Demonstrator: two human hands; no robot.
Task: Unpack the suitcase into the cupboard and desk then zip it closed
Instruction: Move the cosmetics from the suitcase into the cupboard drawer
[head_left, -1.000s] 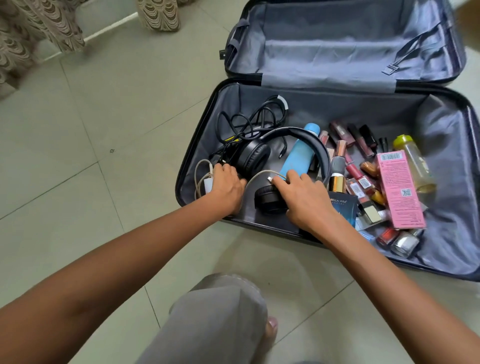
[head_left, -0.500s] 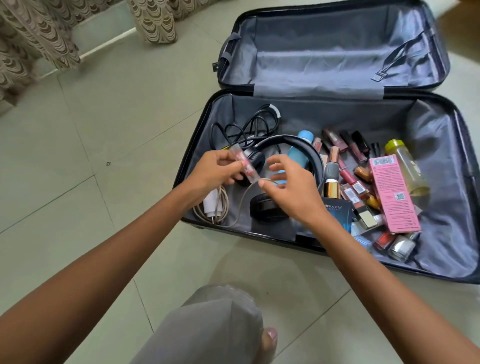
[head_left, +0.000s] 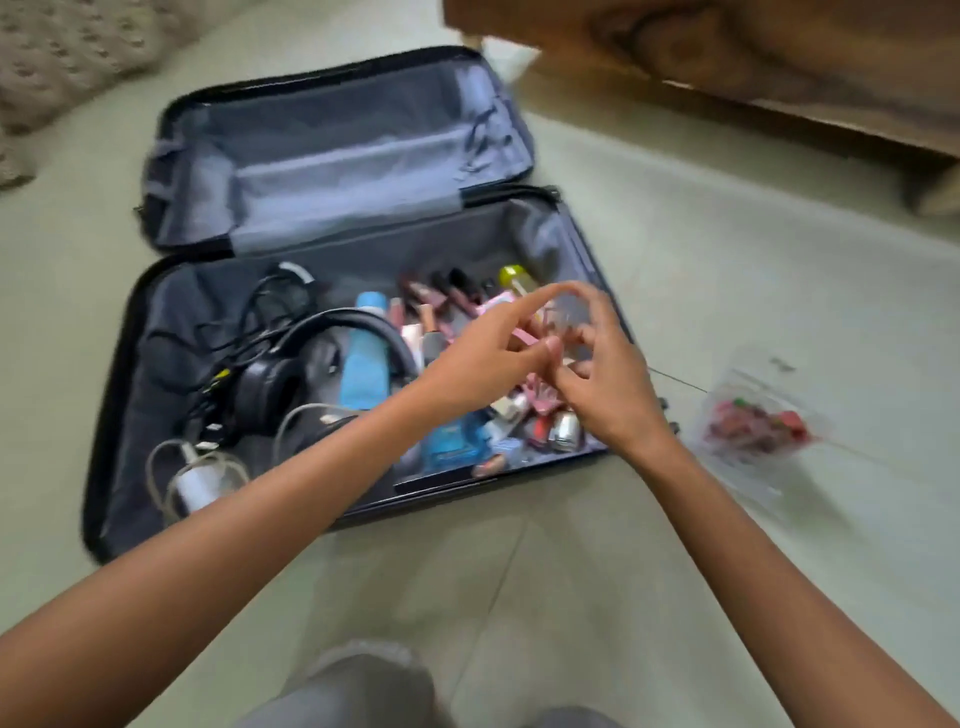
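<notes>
I see the suitcase (head_left: 171, 322) lying open on the floor, its lid flat behind it. Black headphones (head_left: 270, 384) sit in its left half, with a blue bottle (head_left: 366, 358) just beside them toward its middle. A clear bag (head_left: 753, 426) of red bits lies on the floor right of the suitcase. Over its right half the right hand (head_left: 608, 374) curls its fingers round a small clear tube (head_left: 569, 314). The left hand (head_left: 488, 358) stretches a forefinger to it, but the blur keeps me from telling whether it grips.

Motion blur leaves no label, brand or number legible anywhere in the suitcase (head_left: 171, 332).
</notes>
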